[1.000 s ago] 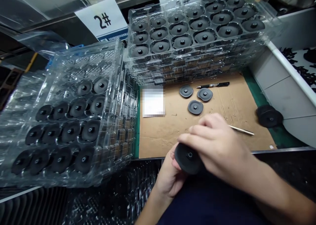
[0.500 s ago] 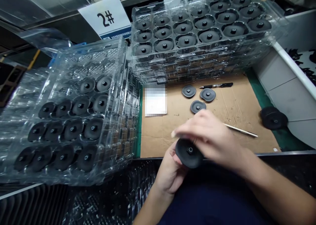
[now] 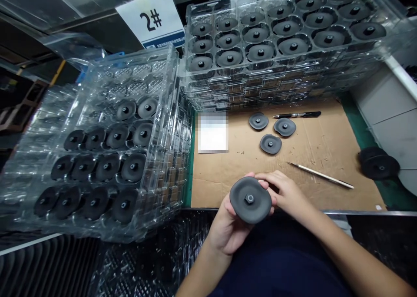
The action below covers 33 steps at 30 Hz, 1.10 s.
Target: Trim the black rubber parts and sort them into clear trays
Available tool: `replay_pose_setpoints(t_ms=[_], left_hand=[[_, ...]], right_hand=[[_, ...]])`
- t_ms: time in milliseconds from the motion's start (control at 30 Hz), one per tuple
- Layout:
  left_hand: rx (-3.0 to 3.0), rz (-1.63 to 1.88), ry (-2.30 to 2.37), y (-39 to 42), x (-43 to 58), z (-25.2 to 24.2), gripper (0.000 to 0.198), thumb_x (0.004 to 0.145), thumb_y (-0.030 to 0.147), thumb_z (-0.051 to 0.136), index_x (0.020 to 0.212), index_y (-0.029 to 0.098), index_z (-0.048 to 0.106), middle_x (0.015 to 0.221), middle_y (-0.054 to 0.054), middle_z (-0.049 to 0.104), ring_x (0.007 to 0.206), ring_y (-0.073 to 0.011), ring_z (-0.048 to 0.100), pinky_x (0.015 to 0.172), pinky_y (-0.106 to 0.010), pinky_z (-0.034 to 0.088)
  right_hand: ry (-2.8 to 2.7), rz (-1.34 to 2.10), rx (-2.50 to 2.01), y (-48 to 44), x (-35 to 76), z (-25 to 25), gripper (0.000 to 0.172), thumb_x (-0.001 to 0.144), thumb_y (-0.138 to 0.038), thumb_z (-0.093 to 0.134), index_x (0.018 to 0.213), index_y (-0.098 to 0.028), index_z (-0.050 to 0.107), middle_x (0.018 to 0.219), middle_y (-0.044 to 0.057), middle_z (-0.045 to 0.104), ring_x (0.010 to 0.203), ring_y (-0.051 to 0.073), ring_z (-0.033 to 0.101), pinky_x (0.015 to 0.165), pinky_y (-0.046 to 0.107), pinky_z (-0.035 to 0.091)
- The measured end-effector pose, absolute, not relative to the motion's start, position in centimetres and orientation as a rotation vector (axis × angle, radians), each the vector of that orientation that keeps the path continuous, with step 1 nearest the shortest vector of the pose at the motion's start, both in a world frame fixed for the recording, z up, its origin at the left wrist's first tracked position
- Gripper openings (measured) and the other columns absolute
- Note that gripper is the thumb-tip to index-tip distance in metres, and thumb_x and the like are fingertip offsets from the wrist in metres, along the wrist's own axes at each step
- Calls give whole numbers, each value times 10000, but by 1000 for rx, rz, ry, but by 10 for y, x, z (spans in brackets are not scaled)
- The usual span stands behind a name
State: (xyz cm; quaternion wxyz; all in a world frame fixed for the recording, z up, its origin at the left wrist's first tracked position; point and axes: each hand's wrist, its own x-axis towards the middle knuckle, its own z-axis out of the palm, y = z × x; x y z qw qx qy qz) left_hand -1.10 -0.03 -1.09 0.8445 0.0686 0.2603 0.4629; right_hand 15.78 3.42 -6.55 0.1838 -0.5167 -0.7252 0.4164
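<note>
A round dark grey disc (image 3: 250, 200) with a small hub at its centre faces the camera, just in front of the table's near edge. My left hand (image 3: 228, 227) cups it from below and behind, fingers wrapped round its rim. My right hand (image 3: 286, 195) sits beside it on the right, fingertips curled onto the disc's right edge. Three loose discs (image 3: 271, 143) of the same kind lie farther back on the cardboard sheet (image 3: 312, 136).
A tilted stack of clear trays (image 3: 97, 158), part filled with discs, stands at the left. Another stack of full trays (image 3: 280, 41) is at the back. A black pen (image 3: 298, 114), a thin stick (image 3: 321, 175), a white label (image 3: 213, 133) and a dark stack of discs (image 3: 378, 163) lie about.
My right hand, which covered the disc from above, has drawn back to the disc's right edge, so the disc's face now shows. The view has shifted slightly left.
</note>
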Motion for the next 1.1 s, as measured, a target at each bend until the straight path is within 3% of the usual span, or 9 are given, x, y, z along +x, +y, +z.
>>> replay_pose_setpoints(t_ms=[200,300,367,467,567,733,900,1100], left_hand=[[153,932,564,-2,-8,-12,642,788,616,493,1325,267,446,1219,-86,573,986,-237,634,873,-356,486],[369,992,750,0,-7,-16,539,886,542,384,1363,292,372,1270,-95,535,955,-225,642,855,-374,482],[703,1065,976,2,-7,-20,532,893,420,471,1389,310,312,1307,-89,497,1054,-233,590,941,-397,427],[1336,1102,1226,3,-8,-23,869,766,182,674,1432,347,139,1316,-90,469,1190,-260,468,1031,-445,326],[1671,1068,1185,3,-8,-21,1089,689,87,718,1428,389,-23,1282,-97,479,1152,-271,476,1000,-486,343],[1714,1053,1116,1,-4,-13,1090,677,84,729,1431,380,0,1284,-108,479,1145,-279,477,985,-489,358],[1605,1032,1147,-2,-7,-8,1050,696,117,721,1442,325,10,1258,-108,503,1162,-274,470,1009,-469,335],[1260,797,985,-3,-10,-2,1023,738,263,704,1451,299,-29,1216,-99,546,1140,-270,512,1034,-461,314]], right_hand=[[-2027,1025,-1513,34,164,-72,341,851,-221,502,1181,-189,586,1191,119,556,1121,266,474,933,496,398],[-2003,1006,-1492,25,173,-68,341,869,-226,489,1202,-219,559,1190,90,553,1135,238,473,961,468,392],[-1982,993,-1489,20,179,-61,310,878,-225,483,1176,-226,569,1139,77,577,1086,217,505,934,430,420],[-1870,993,-1521,15,188,-46,263,881,-241,497,1124,-229,597,1020,66,597,937,186,554,761,327,480],[-1663,1050,-1486,12,192,-27,211,878,-241,521,1062,-235,625,960,50,592,822,148,552,657,262,457],[-1500,1268,-1347,13,191,-5,195,859,-268,573,1040,-233,636,950,42,624,834,145,564,743,275,480],[-1523,1655,-1177,25,187,6,247,836,-321,611,1056,-214,646,904,46,639,811,147,599,742,291,500],[-1316,2141,-905,42,189,14,298,792,-263,674,1080,-203,631,795,-4,640,739,86,599,699,207,475]])
